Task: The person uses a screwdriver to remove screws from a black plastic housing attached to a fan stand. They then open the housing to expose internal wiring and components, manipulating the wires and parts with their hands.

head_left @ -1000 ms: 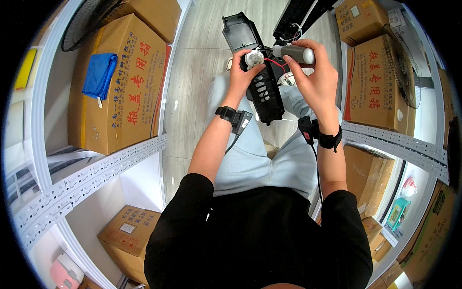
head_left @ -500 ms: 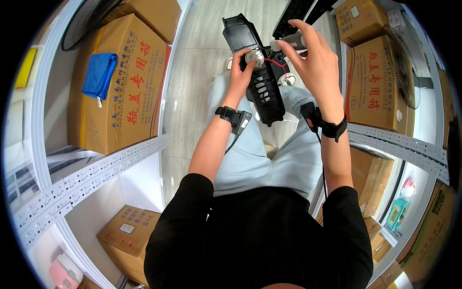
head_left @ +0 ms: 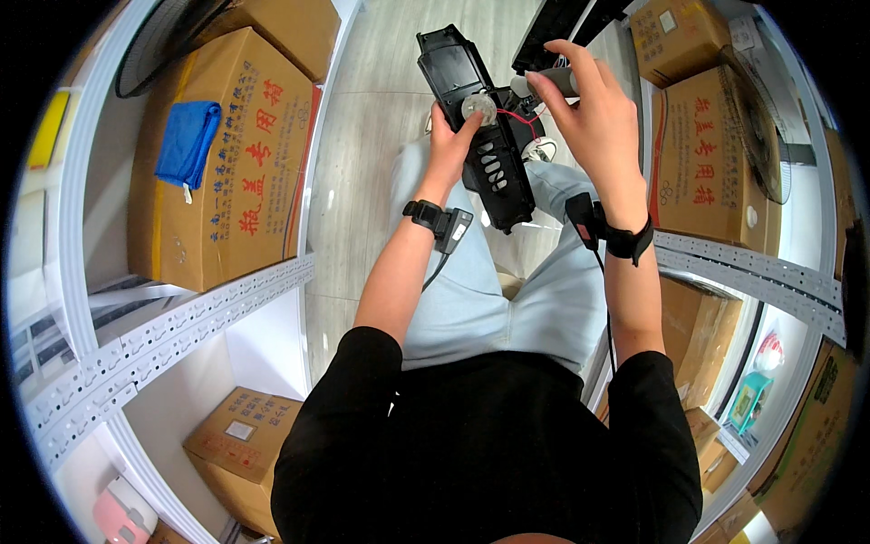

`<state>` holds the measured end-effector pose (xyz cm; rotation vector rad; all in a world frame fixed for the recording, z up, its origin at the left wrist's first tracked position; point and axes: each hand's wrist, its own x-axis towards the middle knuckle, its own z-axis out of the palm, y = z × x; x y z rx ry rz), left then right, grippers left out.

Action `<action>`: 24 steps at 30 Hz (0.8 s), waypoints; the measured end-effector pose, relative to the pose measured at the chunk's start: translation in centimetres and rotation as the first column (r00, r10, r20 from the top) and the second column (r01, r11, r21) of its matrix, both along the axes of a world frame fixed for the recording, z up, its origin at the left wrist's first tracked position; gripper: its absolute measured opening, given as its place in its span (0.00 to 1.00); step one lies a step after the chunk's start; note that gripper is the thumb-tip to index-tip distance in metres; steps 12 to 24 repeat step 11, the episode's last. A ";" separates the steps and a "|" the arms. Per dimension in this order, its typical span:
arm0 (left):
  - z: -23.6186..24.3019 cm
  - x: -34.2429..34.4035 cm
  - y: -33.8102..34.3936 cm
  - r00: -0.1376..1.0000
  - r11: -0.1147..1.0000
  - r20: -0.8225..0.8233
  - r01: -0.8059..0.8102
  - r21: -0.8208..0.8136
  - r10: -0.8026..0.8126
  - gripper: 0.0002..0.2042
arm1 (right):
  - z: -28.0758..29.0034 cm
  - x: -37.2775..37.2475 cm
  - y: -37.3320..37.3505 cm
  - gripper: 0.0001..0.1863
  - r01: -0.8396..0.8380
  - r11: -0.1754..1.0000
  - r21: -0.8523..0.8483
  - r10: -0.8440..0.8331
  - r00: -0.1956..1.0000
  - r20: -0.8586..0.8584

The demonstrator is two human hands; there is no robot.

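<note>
A long black plastic housing (head_left: 450,68) with a row of oval slots is held out above my knees. My left hand (head_left: 446,150) is closed on its left side, the thumb pressing on a round, clear-looking part (head_left: 476,107) near the middle. Red wires (head_left: 517,117) loop out beside that part. My right hand (head_left: 594,127) pinches a grey cylindrical tool (head_left: 560,82) between thumb and fingers. The tool lies sideways, its pale end toward the housing. Whether it touches the housing I cannot tell.
Black frame parts (head_left: 555,34) stand beyond my right hand. Metal shelving (head_left: 172,326) with cardboard boxes (head_left: 240,154) flanks me on both sides. A folded blue cloth (head_left: 188,142) lies on the left box. Cables hang from black straps on both my wrists.
My left index finger has left the top of the round part; the thumb stays on it. The housing has shifted slightly up and left. My right hand has barely moved.
</note>
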<state>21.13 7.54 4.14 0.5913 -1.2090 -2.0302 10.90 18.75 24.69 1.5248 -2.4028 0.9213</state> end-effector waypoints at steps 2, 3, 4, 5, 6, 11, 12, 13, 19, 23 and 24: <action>0.1 -0.1 0.4 1.000 1.000 -0.008 -0.010 0.022 0.011 0.26 | -0.1 -0.2 0.0 0.21 0.015 1.000 -0.007 -0.015 0.999 -0.043; 0.4 -0.1 0.6 1.000 0.999 -0.012 -0.016 0.032 0.017 0.25 | -0.5 -0.8 0.1 0.21 -0.040 0.996 -0.079 0.038 0.999 -0.028; 0.5 -0.2 0.6 0.999 0.999 -0.030 -0.019 0.027 0.020 0.25 | -0.7 -1.1 0.1 0.21 -0.093 0.984 -0.151 0.092 0.996 -0.017; 0.4 -0.2 0.6 0.999 0.999 -0.046 -0.025 0.024 0.026 0.25 | -0.5 -0.9 0.1 0.22 -0.088 0.990 -0.108 0.090 0.996 0.020; 0.3 -0.2 0.6 0.998 0.999 -0.061 -0.031 0.020 0.032 0.25 | 0.0 -0.6 0.3 0.22 -0.083 0.995 -0.063 0.087 0.995 0.057; 0.1 -0.3 0.5 0.996 0.999 -0.073 -0.040 0.030 0.042 0.26 | -0.1 -0.6 0.2 0.25 0.109 0.990 0.091 -0.112 0.993 0.026; 0.1 -0.3 0.5 0.996 0.999 -0.073 -0.040 0.030 0.042 0.26 | -0.1 -0.6 0.2 0.25 0.109 0.990 0.091 -0.112 0.993 0.026; 0.1 -0.3 0.5 0.996 0.999 -0.073 -0.040 0.030 0.042 0.26 | -0.1 -0.6 0.2 0.25 0.109 0.990 0.091 -0.112 0.993 0.026; 0.1 -0.3 0.5 0.996 0.999 -0.073 -0.040 0.030 0.042 0.26 | -0.1 -0.6 0.2 0.25 0.109 0.990 0.091 -0.112 0.993 0.026; 0.1 -0.3 0.5 0.996 0.999 -0.073 -0.040 0.030 0.042 0.26 | -0.1 -0.6 0.2 0.25 0.109 0.990 0.091 -0.112 0.993 0.026; 0.1 -0.3 0.5 0.996 0.999 -0.073 -0.040 0.030 0.042 0.26 | -0.1 -0.6 0.2 0.25 0.109 0.990 0.091 -0.112 0.993 0.026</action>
